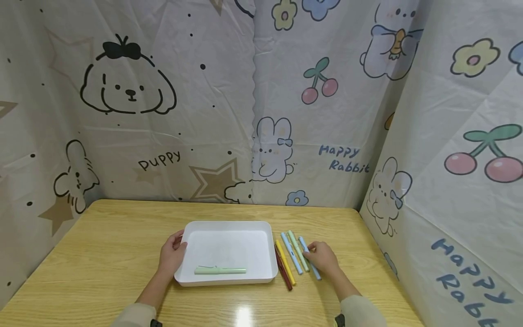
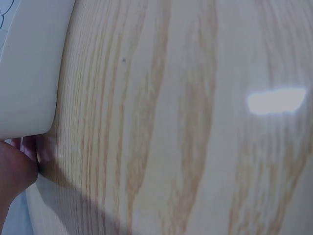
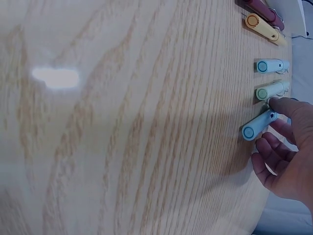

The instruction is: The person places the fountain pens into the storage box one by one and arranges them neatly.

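Note:
A white rectangular tray (image 1: 229, 247) lies on the table with one light green pen (image 1: 220, 270) inside, near its front wall. My left hand (image 1: 171, 254) grips the tray's left side, thumb at the rim; in the left wrist view only part of that hand (image 2: 17, 169) appears below the tray corner (image 2: 32, 107). To the right of the tray, my right hand (image 1: 323, 258) pinches the rightmost light blue pen (image 1: 316, 273) between thumb and forefinger. Seen from the right wrist, this pen (image 3: 257, 127) slants on the tabletop, its other fingers loosely bent beside it.
Between tray and right hand lie a dark red pen (image 1: 284, 274), a yellow pen (image 1: 287, 268), another light blue pen (image 1: 292, 254) and a green pen (image 1: 301, 257), roughly side by side. A printed cloth (image 1: 196, 113) hangs behind and beside the wooden table (image 1: 122, 236).

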The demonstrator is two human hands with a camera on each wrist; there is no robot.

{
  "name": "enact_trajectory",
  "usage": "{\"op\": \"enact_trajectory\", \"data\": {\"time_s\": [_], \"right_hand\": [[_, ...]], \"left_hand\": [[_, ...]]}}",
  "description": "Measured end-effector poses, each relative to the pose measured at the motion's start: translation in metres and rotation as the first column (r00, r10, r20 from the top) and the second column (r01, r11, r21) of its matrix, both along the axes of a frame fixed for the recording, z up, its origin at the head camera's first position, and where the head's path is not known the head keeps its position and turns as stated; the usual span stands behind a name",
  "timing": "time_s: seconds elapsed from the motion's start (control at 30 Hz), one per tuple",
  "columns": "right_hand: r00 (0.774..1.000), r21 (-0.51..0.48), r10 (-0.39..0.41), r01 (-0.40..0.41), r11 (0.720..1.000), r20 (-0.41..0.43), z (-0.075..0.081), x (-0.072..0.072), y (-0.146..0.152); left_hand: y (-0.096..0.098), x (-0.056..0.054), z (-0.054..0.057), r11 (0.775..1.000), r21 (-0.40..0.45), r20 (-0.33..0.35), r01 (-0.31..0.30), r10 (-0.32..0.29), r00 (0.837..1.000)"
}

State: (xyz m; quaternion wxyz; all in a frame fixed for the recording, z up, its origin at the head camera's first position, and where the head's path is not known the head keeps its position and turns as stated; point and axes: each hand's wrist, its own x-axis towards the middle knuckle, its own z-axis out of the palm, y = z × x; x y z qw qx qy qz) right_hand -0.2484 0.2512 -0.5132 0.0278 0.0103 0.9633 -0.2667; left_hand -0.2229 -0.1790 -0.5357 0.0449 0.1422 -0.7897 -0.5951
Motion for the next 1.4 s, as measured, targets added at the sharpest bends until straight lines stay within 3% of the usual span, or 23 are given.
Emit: {"op": "enact_trajectory", "data": {"time_s": [0.9,1.4], "right_hand": [[0.998,0.021,0.001,0.000,1.000,-0.058,0.006,-0.001,0.006],[0.993,0.054,0.088,-0.084,0.995,-0.079,0.030,-0.006,-0.009]], "left_hand": [[-0.001,0.000,0.001,1.000,-0.001,0.017,0.009,-0.009,1.000],[-0.001,0.000,0.002,1.000,0.003,0.007,0.006,-0.006,1.000]]}}
